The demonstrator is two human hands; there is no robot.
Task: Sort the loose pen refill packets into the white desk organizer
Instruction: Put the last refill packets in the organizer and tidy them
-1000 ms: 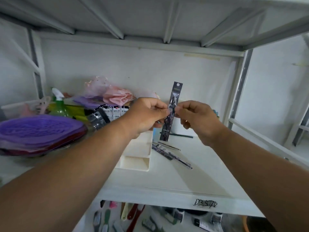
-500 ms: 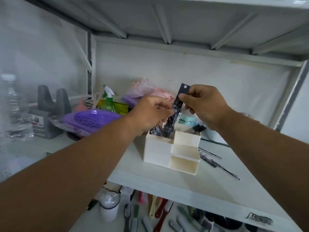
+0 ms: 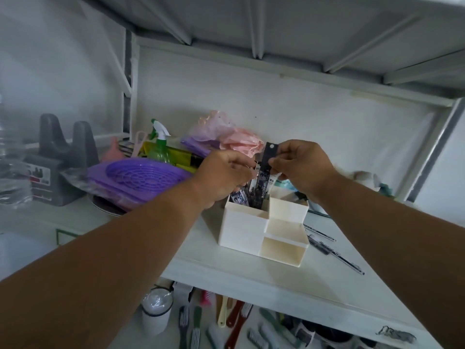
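Standing near the shelf (image 3: 251, 278) front, the white desk organizer (image 3: 247, 229) is now taking the dark refill packet (image 3: 264, 177), whose lower end has dropped into the tall back compartment among packets already there since half a second ago; this one is nearly sorted. The right hand (image 3: 299, 167) is pinching its top, and the left hand (image 3: 226, 175) is curling at its middle. Loose packets (image 3: 332, 250) are lying right of the organizer with open room for reaching.
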